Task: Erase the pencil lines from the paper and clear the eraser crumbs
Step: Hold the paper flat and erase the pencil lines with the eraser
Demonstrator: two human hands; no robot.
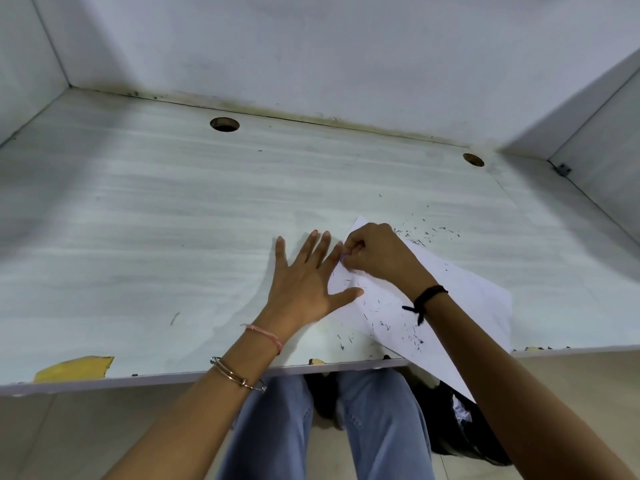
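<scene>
A white sheet of paper lies slanted on the pale desk, its near corner hanging over the front edge. My left hand lies flat with fingers spread, pressing the sheet's left edge. My right hand has its fingers curled round a small eraser, only a bluish tip showing, pressed against the paper near its far corner. Dark eraser crumbs are scattered over the near part of the sheet and on the desk beyond it.
Two round cable holes sit near the back of the desk. White partition walls close in the back and both sides. Chipped yellow patches mark the front edge. My legs and a dark bag are below the desk.
</scene>
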